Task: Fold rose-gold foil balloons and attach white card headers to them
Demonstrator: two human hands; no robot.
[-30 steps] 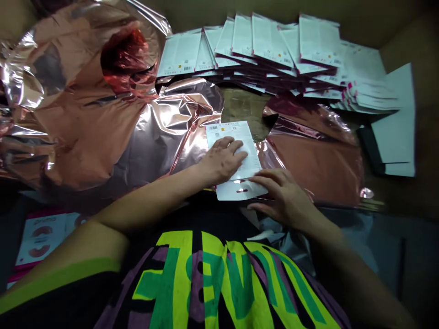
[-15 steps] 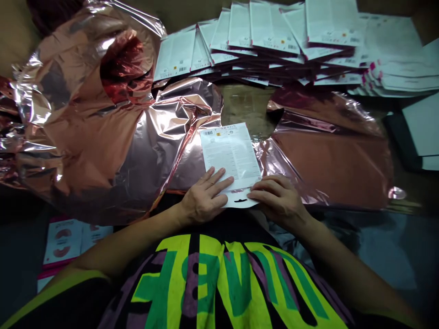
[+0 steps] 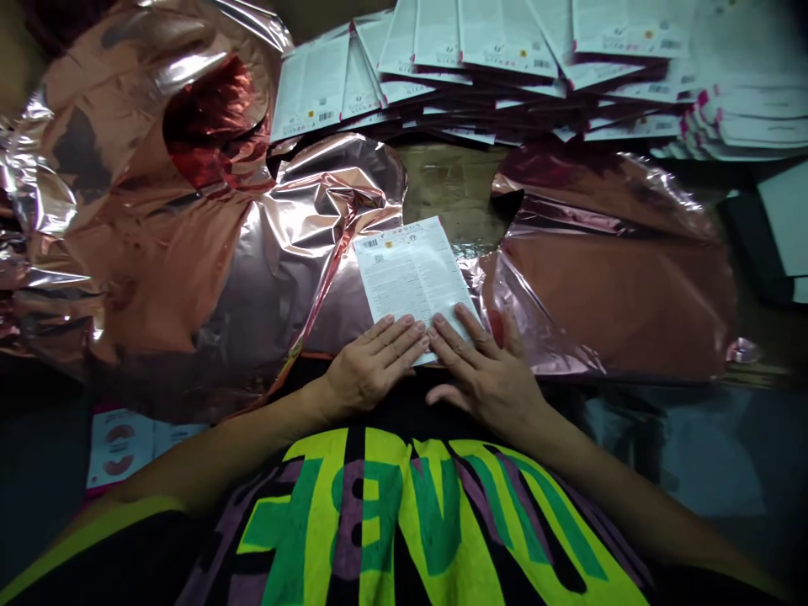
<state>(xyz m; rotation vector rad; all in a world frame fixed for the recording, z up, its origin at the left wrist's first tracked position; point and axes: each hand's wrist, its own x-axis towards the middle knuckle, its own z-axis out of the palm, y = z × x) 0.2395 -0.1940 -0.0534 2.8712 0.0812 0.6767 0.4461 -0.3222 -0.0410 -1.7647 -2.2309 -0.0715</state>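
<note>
A flat white printed packet lies back side up in front of me, with small print, a barcode and a yellow mark near its far edge. My left hand rests flat on its near left part, fingers stretched out and together. On the near right part lies my right hand, fingers spread and thumb apart. Both sets of fingertips almost meet on the packet. Its near edge, with the hang-hole flap seen before, is hidden under the hands. Beneath the packet is part of a rose-gold foil balloon.
A second rose-gold foil piece spreads to the right. Overlapping white packets are heaped along the back, with another stack at the far right. Printed packets sit low at the left. Brown table surface shows between the foils.
My right hand has left the flap at the packet's near right corner and now lies flat on the packet. The hang-hole flap is out of sight. My left hand stays on the packet.
</note>
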